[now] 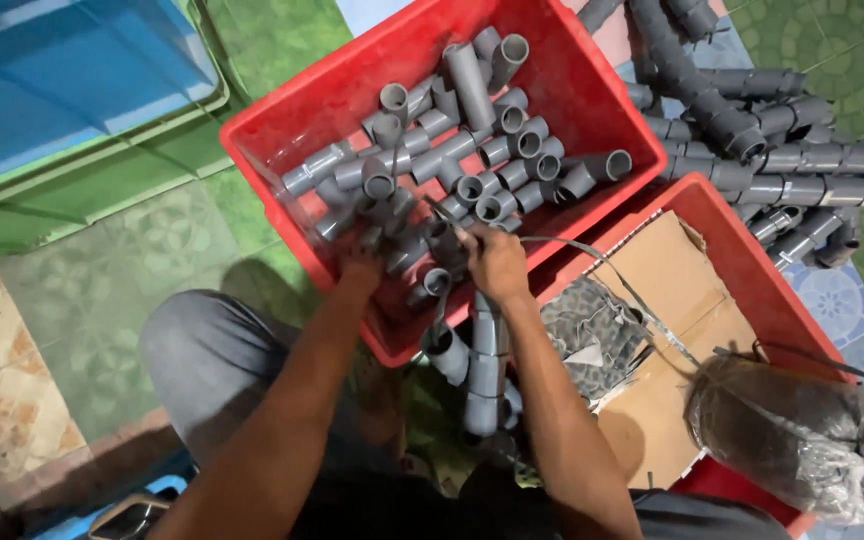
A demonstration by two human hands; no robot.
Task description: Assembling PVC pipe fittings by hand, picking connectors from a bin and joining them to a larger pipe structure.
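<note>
Inside the red crate (592, 90), both hands (492, 262) crowd grey fittings (472, 160).

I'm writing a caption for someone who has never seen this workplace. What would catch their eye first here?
First, the bright red crate at the centre, heaped with grey pipe fittings. Both hands reach into its near end: the left hand among the fittings, the right hand beside a thin strap that trails right over a second red crate holding cardboard. Joined grey pipe pieces lie piled at the upper right.
</note>
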